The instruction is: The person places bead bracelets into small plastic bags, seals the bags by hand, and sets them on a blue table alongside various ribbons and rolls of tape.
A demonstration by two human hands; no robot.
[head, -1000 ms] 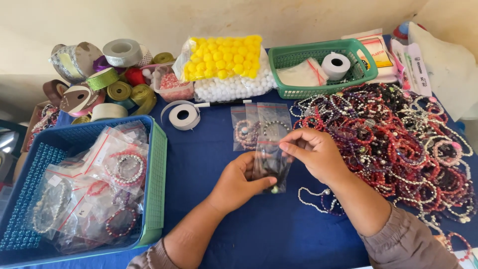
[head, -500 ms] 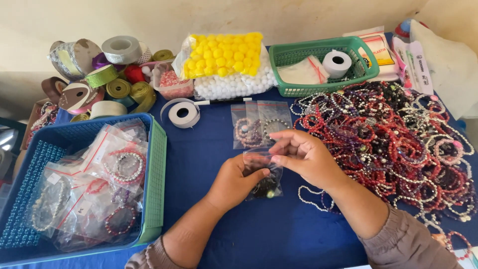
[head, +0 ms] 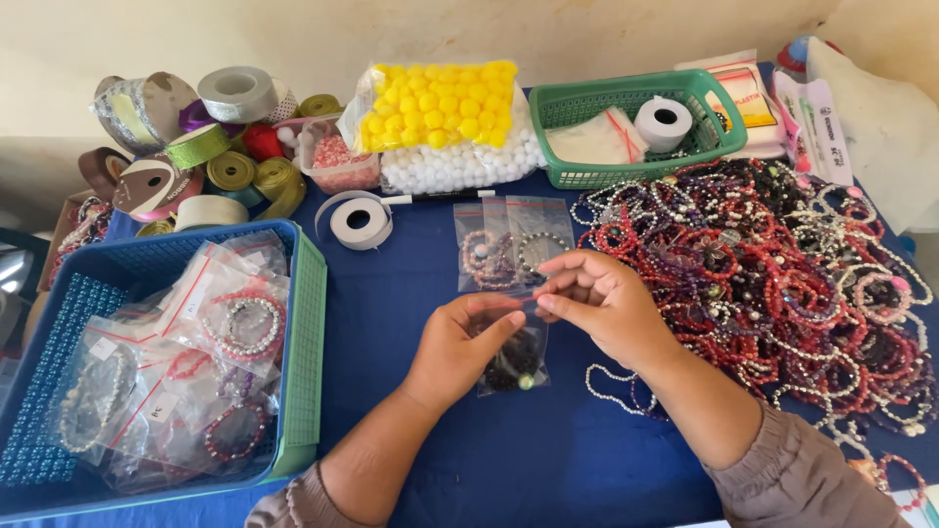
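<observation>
Both hands, left hand (head: 455, 342) and right hand (head: 597, 303), pinch a clear bag (head: 514, 347); its dark bracelet (head: 514, 367) could spill if the seal gapes.

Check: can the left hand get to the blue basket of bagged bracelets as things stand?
Probably yes, once freed. The left hand grips the small clear bag with the right hand; bare blue cloth lies between it and the blue basket, which is open-topped.

Open: bare blue surface (head: 548, 460) at 6 o'clock, between the forearms.
Blocked, 3 o'clock: bracelet heap (head: 782, 284).
Blocked, 9 o'clock: blue basket (head: 137, 264).
Blocked, 12 o'clock: bagged bracelets (head: 514, 244).
</observation>
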